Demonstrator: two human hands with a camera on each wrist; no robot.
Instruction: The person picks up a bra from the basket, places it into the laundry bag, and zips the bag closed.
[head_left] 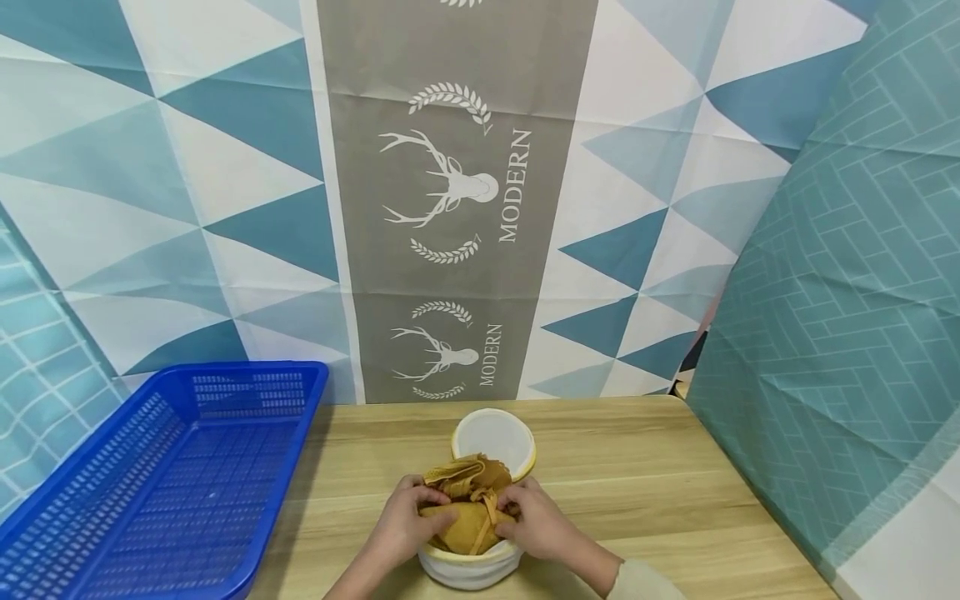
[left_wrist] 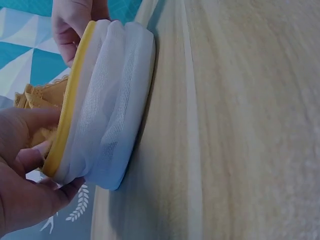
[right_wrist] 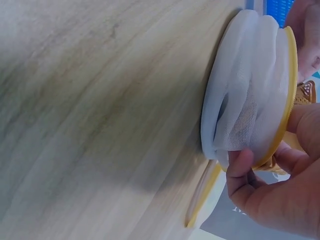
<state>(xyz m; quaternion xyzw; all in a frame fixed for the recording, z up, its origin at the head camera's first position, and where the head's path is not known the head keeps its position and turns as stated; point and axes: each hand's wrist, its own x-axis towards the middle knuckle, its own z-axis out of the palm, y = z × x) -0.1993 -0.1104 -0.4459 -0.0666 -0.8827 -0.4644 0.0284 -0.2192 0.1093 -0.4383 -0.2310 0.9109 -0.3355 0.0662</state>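
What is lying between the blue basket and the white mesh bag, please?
In the head view, the left hand and its forearm lie between them; the rest of that stretch is bare wooden tabletop.

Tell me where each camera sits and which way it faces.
Head view: worn on the head, looking forward and down at a round white mesh bag with yellow trim, crumpled mustard cloth and a rectangular blue plastic basket; left hand, right hand and forearms show.
Left wrist view: on that wrist, aimed at the bag's side; left hand near, right hand beyond.
Right wrist view: on that wrist, aimed at the bag too; right hand near, left cut off.
Both wrist views share the bag and pale wooden tabletop.
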